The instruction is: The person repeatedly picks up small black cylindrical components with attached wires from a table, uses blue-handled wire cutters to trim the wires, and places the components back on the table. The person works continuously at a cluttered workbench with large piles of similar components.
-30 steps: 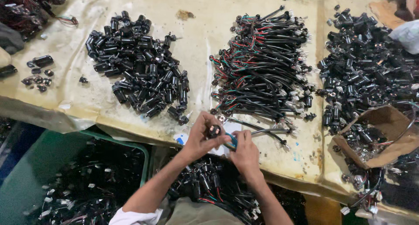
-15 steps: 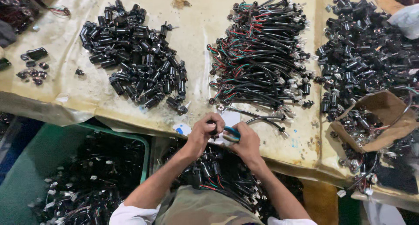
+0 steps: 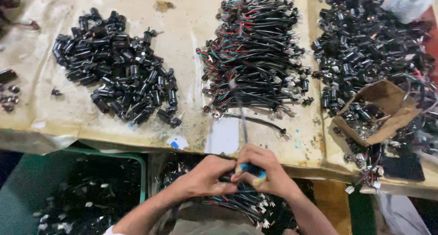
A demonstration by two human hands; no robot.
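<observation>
Now, left hand: the left hand (image 3: 203, 180) is curled nearly shut, its fingers pinching the near end of a thin black wire (image 3: 239, 112), just beside the other hand.
Right hand: the right hand (image 3: 269, 173) is closed around a small tool with a blue handle (image 3: 250, 170); the tool's tip is hidden, so I cannot tell what kind of tool it is.
Wire: it runs from the hands, which meet at the near edge of the bench (image 3: 196, 30), up across the bench to the middle pile.
Middle pile: a heap of wires (image 3: 255, 52) in black, red and green lies on the bench beyond the hands.
Left pile: black tube-shaped parts (image 3: 118, 80) sit well to the left of the wire heap.
Right pile: more black parts (image 3: 365, 48) sit to the right of the wire heap, with a brown cardboard box (image 3: 378, 112) of small bits next to them.
Under the hands: a bin of finished wires (image 3: 242, 203) sits right below; a green bin (image 3: 91, 189) is to its left.
What could go wrong: the far end of the wire is close to the heap, so it could snag and pull others off. The tool could also slip and nick a finger, as both hands are pressed together.
</observation>
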